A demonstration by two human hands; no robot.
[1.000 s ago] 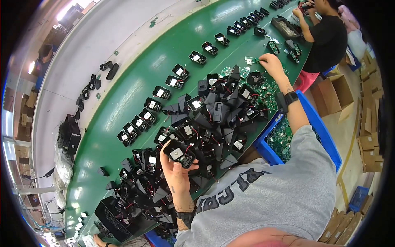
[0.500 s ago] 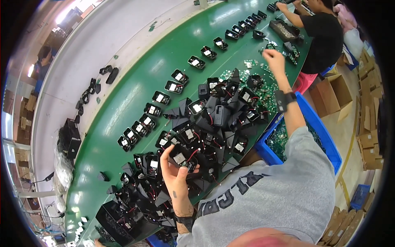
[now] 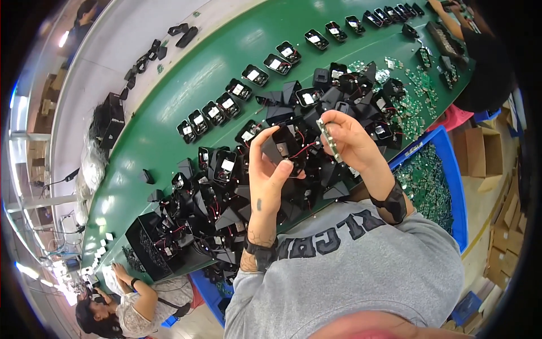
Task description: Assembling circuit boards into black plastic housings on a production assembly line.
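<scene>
My left hand point(image 3: 266, 172) is wrapped round a small black plastic housing point(image 3: 273, 148), with its open side up. Inside it sit a silvery block and red wires. Close by on the right, my right hand point(image 3: 357, 146) pinches a thin circuit board point(image 3: 329, 141) on edge between thumb and fingers. A red wire runs from the housing toward the board; whether they are joined I cannot tell. Beneath both hands lies a heap of black housings point(image 3: 226, 206), many with red wires. Loose green circuit boards point(image 3: 415, 93) are scattered to the right of the heap.
A row of open housings point(image 3: 255, 75) crosses the green table point(image 3: 192, 82). At my right stands a blue bin point(image 3: 460, 203) filled with boards; a black box point(image 3: 144, 243) lies at the left. Co-workers sit at both ends, one point(image 3: 138, 305) lower left. Cardboard boxes point(image 3: 480, 152) stand on the floor.
My right hand has come back from the scattered boards to beside my left hand, now with a circuit board in it. My left hand still grips the housing. The whole view has shifted.
</scene>
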